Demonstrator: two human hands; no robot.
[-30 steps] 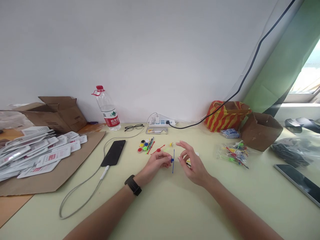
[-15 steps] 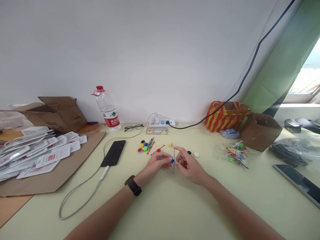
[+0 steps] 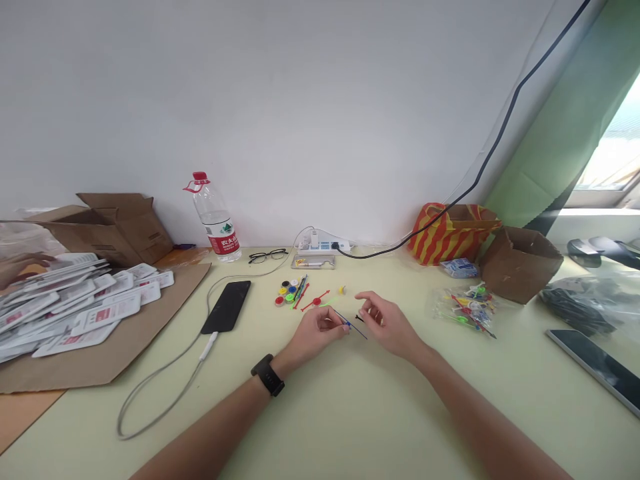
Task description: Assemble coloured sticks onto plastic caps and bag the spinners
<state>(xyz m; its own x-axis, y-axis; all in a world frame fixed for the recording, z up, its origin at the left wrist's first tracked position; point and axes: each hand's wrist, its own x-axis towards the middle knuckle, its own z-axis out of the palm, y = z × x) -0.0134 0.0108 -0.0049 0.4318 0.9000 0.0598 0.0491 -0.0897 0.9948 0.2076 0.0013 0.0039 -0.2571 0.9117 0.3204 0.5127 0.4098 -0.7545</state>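
My left hand point(image 3: 320, 329) is closed, its thumb and fingertips pinching a thin dark-blue stick with a blue hub point(image 3: 348, 325) on it. The stick slants down toward the right, its lower end free. Just right of it is my right hand point(image 3: 390, 325), with the index finger raised and the thumb and other fingers curled together. A small black plastic piece point(image 3: 359, 318) shows at its fingertips. Beyond the hands lie a yellow-and-white piece point(image 3: 342, 290), a red arrow piece point(image 3: 317, 302) and several coloured round pieces point(image 3: 285, 291) beside thin sticks point(image 3: 301, 288).
A phone point(image 3: 227, 307) on a cable, glasses point(image 3: 268, 255), a water bottle point(image 3: 218, 227) and a power strip point(image 3: 324, 246) stand left and back. Rightward are a bag of plastic parts point(image 3: 467, 310), a cardboard box point(image 3: 520, 263) and a tablet-like device point(image 3: 600, 367). Another person's hand point(image 3: 23, 269) touches stacked packets point(image 3: 95, 303).
The stick has turned from upright to slanting in my left hand. My right hand has moved away to the right, and a black piece now shows at its fingertips. Another person's hand has come in at far left.
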